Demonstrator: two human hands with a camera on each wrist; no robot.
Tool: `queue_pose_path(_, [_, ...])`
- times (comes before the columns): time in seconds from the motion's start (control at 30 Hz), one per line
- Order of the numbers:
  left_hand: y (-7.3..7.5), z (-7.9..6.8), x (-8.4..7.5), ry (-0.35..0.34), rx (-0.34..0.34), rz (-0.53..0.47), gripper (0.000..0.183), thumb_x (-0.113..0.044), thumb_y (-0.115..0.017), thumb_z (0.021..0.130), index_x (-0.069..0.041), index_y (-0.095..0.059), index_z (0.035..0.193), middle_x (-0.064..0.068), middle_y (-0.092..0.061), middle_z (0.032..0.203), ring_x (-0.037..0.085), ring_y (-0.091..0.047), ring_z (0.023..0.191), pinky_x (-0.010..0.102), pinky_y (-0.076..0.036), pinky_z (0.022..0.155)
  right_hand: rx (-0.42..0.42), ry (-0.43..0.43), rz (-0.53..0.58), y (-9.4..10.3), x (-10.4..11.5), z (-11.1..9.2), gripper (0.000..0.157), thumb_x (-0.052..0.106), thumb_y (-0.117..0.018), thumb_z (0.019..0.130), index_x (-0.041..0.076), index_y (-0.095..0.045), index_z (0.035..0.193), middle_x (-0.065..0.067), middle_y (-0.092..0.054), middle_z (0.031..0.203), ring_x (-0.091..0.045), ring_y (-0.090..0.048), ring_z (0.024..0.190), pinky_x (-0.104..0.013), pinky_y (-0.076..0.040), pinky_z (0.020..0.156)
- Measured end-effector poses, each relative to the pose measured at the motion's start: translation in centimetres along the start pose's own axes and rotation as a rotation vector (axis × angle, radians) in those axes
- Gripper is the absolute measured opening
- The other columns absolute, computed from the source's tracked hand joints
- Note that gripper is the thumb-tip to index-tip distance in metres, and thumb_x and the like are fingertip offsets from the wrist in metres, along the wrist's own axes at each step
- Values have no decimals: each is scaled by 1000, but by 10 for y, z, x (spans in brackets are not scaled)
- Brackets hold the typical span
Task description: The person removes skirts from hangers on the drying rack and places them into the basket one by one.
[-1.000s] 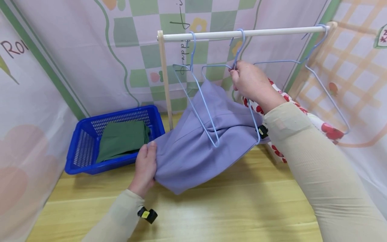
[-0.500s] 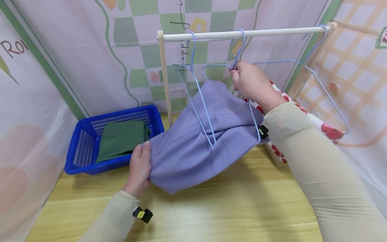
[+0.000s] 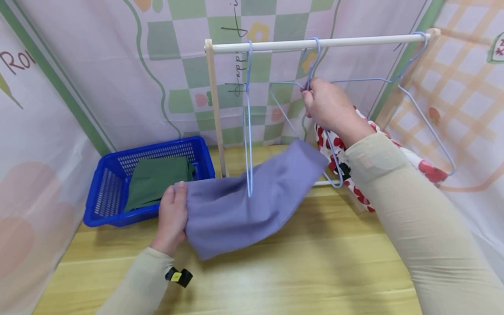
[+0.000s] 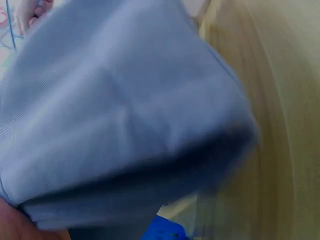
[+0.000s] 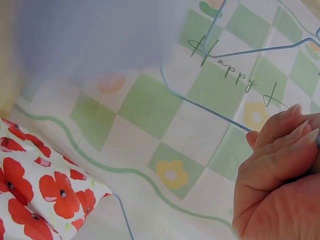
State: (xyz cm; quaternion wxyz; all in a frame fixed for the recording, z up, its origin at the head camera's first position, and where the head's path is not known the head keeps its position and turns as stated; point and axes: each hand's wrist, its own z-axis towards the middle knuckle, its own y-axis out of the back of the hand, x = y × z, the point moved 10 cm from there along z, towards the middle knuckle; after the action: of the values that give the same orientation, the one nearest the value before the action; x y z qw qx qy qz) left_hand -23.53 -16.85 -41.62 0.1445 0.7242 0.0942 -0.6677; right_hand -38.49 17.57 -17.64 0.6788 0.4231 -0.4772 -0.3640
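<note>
A lavender garment (image 3: 236, 218) stretches out from my left hand (image 3: 173, 216), which grips its near end with the thumb on top. In the left wrist view the garment (image 4: 115, 100) fills most of the picture, with a dark open fold along its lower edge. Its far end is blurred and overlaps the lower part of the middle blue wire hanger in the head view. That middle hanger (image 3: 312, 68) hooks over the white rod, and my right hand (image 3: 328, 103) pinches it just below the hook. Fingers of the right hand (image 5: 285, 175) are curled in the right wrist view.
The white rod (image 3: 354, 42) also carries a left hanger (image 3: 250, 153), which overlaps the garment, and a right hanger (image 3: 429, 124). A blue basket (image 3: 94, 192) with folded green cloth (image 3: 157, 181) stands left. White fabric with red flowers (image 5: 40, 195) lies behind my right arm.
My left hand has moved left with the garment, whose far end has slid down from the middle hanger's upper part. The left hanger has swung edge-on. The right hand keeps its place.
</note>
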Motion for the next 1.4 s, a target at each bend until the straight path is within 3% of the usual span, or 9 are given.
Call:
queue_pose_path(0.23, [0,4,-13,-44,9,38,46,-54,-37,110,-11,-50,110,8,-47,98,25,-51,91,36,-43,79,37,-22,7,-3,-1,-2,48,33,-27,112,3,-53,138,-13,-69,93,-29,-55,74,-42,-45,66])
queue_pose_path(0.67, [-6,2,-56,-137,77,143,45,-53,-41,110,-9,-48,102,6,-44,89,23,-48,77,34,-43,68,16,1,25,-4,0,-2,44,32,-30,112,2,-56,131,-10,-70,88,-29,-56,74,-42,-44,66])
queue_pose_path(0.97, [-7,-1,-84,-181,174,198,44,-47,-48,110,-4,-53,112,4,-54,93,16,-58,76,31,-49,67,25,7,27,-4,0,-4,44,32,-28,112,2,-55,130,-11,-70,90,-28,-55,71,-41,-45,65])
queue_pose_path(1.17, [-2,1,-100,-213,210,318,50,-53,-54,106,-3,-55,114,5,-54,96,19,-57,79,30,-49,66,30,6,26,-5,2,-5,44,33,-28,113,3,-54,130,-13,-70,94,-28,-55,71,-41,-46,64])
queue_pose_path(1.4, [0,-2,-118,-221,289,299,41,-45,-62,104,-5,-53,106,-3,-55,80,11,-57,64,28,-50,56,27,2,35,-5,2,-5,43,34,-29,113,3,-54,129,-12,-70,94,-28,-54,71,-41,-45,63])
